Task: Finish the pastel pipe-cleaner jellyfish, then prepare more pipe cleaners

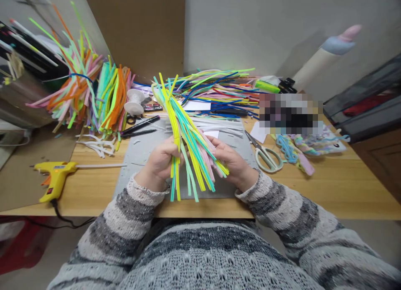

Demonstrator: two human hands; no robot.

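Observation:
A loose bundle of pipe cleaners in yellow, turquoise, mint and pale pink is held up above the grey mat. My left hand is closed around some yellow and turquoise strands on the bundle's left side. Around the pink, yellow and turquoise strands on the right, my right hand is closed too. The strands cross above my hands and fan apart at their lower ends. Some fingertips are hidden behind the bundle.
A yellow glue gun lies at left, its cord over the table edge. Scissors rest right of the mat. Pipe cleaner bunches stand back left, with a white spool and black pens nearby. More pipe cleaners lie behind.

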